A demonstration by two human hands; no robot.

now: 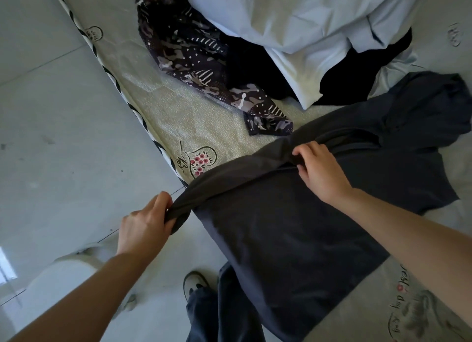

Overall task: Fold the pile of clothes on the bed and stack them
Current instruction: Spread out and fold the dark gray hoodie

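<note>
L. hand (146, 223) grips bunched corner of dark grey cotton T-shirt (293, 226) at bed (163, 117) edge; r. hand (320, 169) pinches its folded edge. Camouflage-print garment (194, 61) and pale blue shirt (293, 27) lie beyond r. hand.

A dark grey cotton t-shirt (293, 221) lies spread over the corner of a bed with a cream floral-print sheet (163, 112). The left hand (145, 226) grips its bunched edge past the bed's side, and the right hand (320, 169) pinches a fold mid-shirt. Behind lie a camouflage-patterned garment (189, 50) and a pale blue shirt (293, 22).
</note>
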